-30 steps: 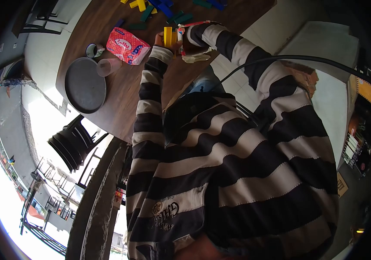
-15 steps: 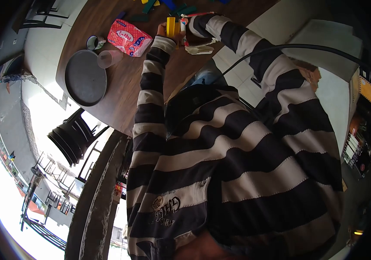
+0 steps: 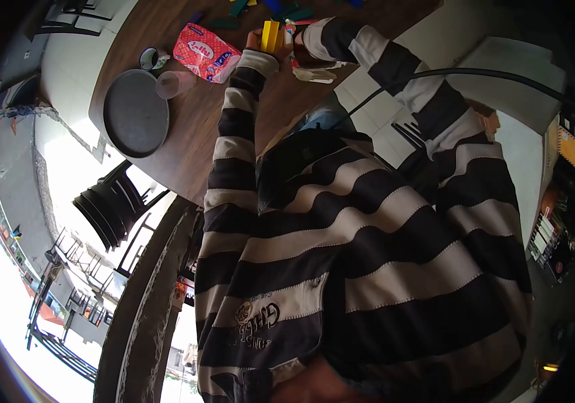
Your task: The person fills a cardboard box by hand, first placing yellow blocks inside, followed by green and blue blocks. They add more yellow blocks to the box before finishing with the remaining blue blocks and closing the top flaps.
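My left hand (image 3: 254,40) is closed around yellow blocks (image 3: 271,35), long and bar-shaped, standing up from its grip at the top of the head view. Close beside it, to the right, my right hand (image 3: 299,40) is at a torn cardboard box (image 3: 315,74) with red and white printing. The striped sleeve and shadow cover most of its fingers, so their grip does not show. Several green and blue blocks (image 3: 297,14) lie beyond my hands on the wooden table (image 3: 190,144).
Left of my hands lie a pink printed packet (image 3: 205,52), a clear plastic cup (image 3: 174,84), a roll of tape (image 3: 152,58) and a dark round tray (image 3: 136,114). Black stacked chairs (image 3: 109,208) stand past the table edge. A black cable (image 3: 468,71) arcs over my right arm.
My right forearm has shifted and its hand has drawn slightly away from the yellow blocks, to the right. The yellow blocks stay in my left hand. The whole view has shifted slightly.
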{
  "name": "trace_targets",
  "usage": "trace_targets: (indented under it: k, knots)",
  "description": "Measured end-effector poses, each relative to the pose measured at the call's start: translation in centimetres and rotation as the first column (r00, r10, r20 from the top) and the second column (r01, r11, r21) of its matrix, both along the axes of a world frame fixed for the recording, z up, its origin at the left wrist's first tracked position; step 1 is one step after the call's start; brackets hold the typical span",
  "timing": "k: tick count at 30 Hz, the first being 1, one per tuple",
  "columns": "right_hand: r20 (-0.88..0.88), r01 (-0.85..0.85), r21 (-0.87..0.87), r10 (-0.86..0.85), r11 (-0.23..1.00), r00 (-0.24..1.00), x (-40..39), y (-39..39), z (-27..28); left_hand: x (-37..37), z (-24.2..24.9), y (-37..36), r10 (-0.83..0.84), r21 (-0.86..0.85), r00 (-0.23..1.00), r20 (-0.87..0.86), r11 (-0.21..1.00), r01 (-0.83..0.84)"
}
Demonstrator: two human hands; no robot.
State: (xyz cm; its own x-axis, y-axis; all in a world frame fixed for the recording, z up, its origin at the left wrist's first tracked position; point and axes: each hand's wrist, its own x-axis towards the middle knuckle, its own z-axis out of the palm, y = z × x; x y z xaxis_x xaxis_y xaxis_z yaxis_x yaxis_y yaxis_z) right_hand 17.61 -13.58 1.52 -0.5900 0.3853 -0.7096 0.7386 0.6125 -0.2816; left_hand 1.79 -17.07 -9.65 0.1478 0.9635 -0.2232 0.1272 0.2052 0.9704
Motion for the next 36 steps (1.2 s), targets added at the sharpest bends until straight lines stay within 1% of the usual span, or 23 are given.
trace_targets:
  k: [1,3,4,5,6,7,10,11,13,14,17,18,19,21,22,25,28,31,32,33,34,35,36]
  knots:
    - [-0.079,0.008,-0.052,-0.013,0.999,0.997,0.7,0.0,0.1,0.0,0.7,0.0,0.008,0.02,0.999,-0.037,1.0,-0.007]
    - [-0.397,0.194,-0.459,-0.396,0.867,0.828,3.9,1.3,-4.5,0.0,2.7,0.4,0.072,0.152,0.994,-0.084,0.987,-0.059]
    - [-0.176,0.321,-0.787,-0.69,0.527,0.702,5.6,0.7,3.0,-0.2,3.5,0.8,0.099,0.198,0.993,-0.062,0.976,-0.085]
    - [-0.244,0.308,-0.769,-0.702,0.56,0.669,7.3,1.0,4.6,-0.4,4.1,1.3,0.123,0.243,0.992,-0.039,0.964,-0.11]
    - [-0.22,0.333,-0.835,-0.82,0.439,0.529,8.6,1.4,6.0,-1.1,4.3,2.2,0.119,0.172,0.982,0.147,0.975,-0.144]
    - [-0.176,0.332,-0.891,-0.911,0.308,0.373,9.9,1.4,6.9,-0.7,5.8,2.2,0.11,0.26,0.99,0.088,0.957,-0.13]
    - [-0.355,0.243,-0.909,-0.934,0.338,-0.028,12.7,0.7,4.4,1.4,9.1,1.4,0.109,0.556,0.991,-0.071,0.83,-0.052]
    - [-0.367,0.291,-0.899,-0.925,0.327,-0.094,13.2,0.1,3.4,2.2,10.1,1.1,0.008,0.579,0.999,0.051,0.815,-0.037]
    - [-0.392,0.377,-0.878,-0.894,0.294,-0.217,12.7,-1.9,3.6,3.1,12.1,-0.1,-0.071,0.555,0.992,0.105,0.832,0.0]
    - [-0.566,0.54,-0.674,-0.822,0.505,0.062,12.4,-2.8,4.4,3.1,12.0,0.1,-0.079,0.55,0.996,0.046,0.834,0.041]
    - [-0.566,0.436,-0.756,-0.822,0.488,-0.061,9.1,-4.3,7.2,2.9,12.0,0.6,-0.081,0.543,0.977,-0.197,0.821,0.178]
    - [-0.547,0.354,-0.793,-0.836,0.496,-0.052,8.5,-3.7,6.4,2.9,12.6,0.6,-0.068,0.544,0.947,-0.315,0.805,0.239]
    - [-0.559,0.392,-0.77,-0.828,0.503,-0.036,8.0,-3.4,5.8,3.0,13.0,0.7,-0.052,0.539,0.903,-0.427,0.787,0.3]
    - [-0.578,0.463,-0.722,-0.816,0.514,0.003,6.8,-2.8,4.7,3.9,13.8,0.6,0.017,0.615,0.894,-0.448,0.731,0.294]
    - [-0.75,0.573,-0.525,-0.66,0.63,0.038,6.0,-2.7,4.3,4.3,14.1,0.4,0.053,0.649,0.888,-0.457,0.702,0.292]
    - [-0.758,0.608,-0.473,-0.647,0.637,0.088,5.6,-2.6,4.7,4.7,14.8,-0.2,0.116,0.654,0.912,-0.394,0.733,0.189]
    - [-0.8,0.572,-0.494,-0.6,0.655,-0.003,7.3,-1.8,2.9,3.0,11.7,-0.2,0.015,0.566,0.99,-0.141,0.822,0.068]
    - [-0.91,0.745,-0.171,-0.393,0.645,0.132,8.7,-2.0,2.2,-1.2,10.2,-1.6,0.056,0.351,0.96,-0.273,0.935,0.045]
    - [-0.9,0.696,-0.149,-0.388,0.703,0.199,8.7,-2.6,2.6,-2.9,8.9,-2.1,0.093,0.366,0.942,-0.321,0.93,0.032]
    - [-0.831,0.607,-0.281,-0.505,0.744,0.234,8.0,-3.3,3.7,-4.2,7.5,-2.8,0.129,0.38,0.921,-0.367,0.925,0.022]
    - [-0.791,0.587,-0.203,-0.484,0.784,0.373,7.4,-3.7,4.4,-4.7,6.4,-3.6,0.211,0.329,0.969,-0.128,0.931,-0.159]
    - [-0.734,0.554,-0.129,-0.455,0.822,0.505,6.8,-3.8,4.8,-5.2,5.5,-4.6,0.302,0.234,0.947,0.111,0.918,-0.321]
    - [-0.665,0.6,-0.155,-0.532,0.785,0.524,5.8,-3.8,4.2,-5.9,4.5,-5.9,0.398,0.098,0.856,0.33,0.887,-0.45]
